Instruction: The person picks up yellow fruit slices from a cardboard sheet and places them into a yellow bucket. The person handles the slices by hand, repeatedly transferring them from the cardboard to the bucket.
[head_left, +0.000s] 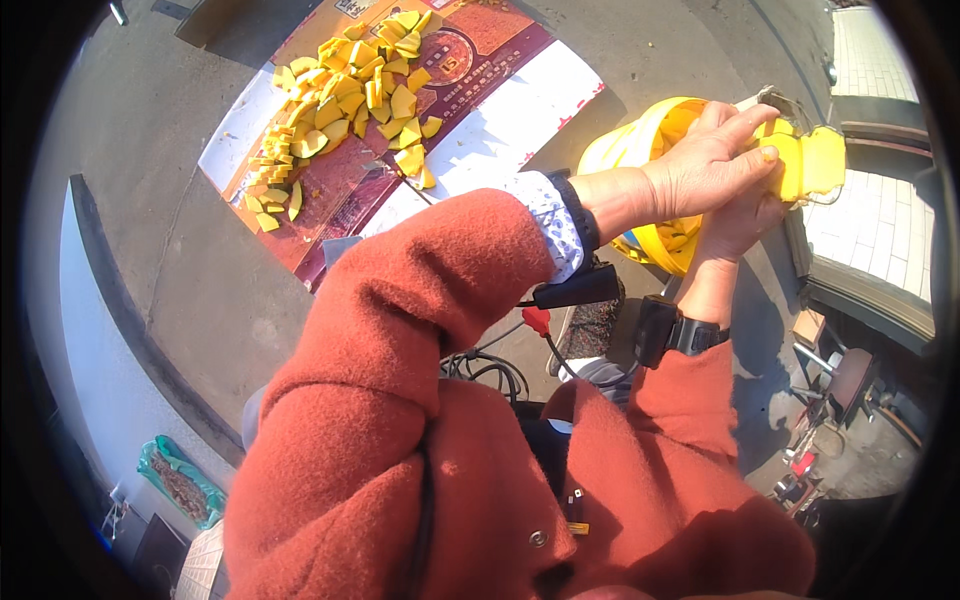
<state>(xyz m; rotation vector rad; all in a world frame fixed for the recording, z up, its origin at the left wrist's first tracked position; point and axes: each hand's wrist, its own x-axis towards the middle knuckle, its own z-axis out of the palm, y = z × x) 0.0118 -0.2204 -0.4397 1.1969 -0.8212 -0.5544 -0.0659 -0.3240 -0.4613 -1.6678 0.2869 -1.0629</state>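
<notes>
Both my hands are together at the right, in front of a yellow basket (652, 135) of wide strips. My left hand (697, 169) reaches across from the left, its thumb and fingers at the near end of a lumpy yellow piece (814, 161). A thin wire shows along that piece; what it is made of is unclear. Close beneath, my right hand (739, 221) supports the same end, its fingers partly hidden by the left. Cut pumpkin pieces (337, 105), some with green rind, lie spread on a flattened printed cardboard box (480, 82).
Black cables (487, 367) and a red connector (536, 321) hang or lie near my shoe (589, 330). A raised ledge (870, 292) runs along the right. Metal-framed items (832, 382) stand at lower right. A green plastic bag (161, 450) with brown contents is at lower left.
</notes>
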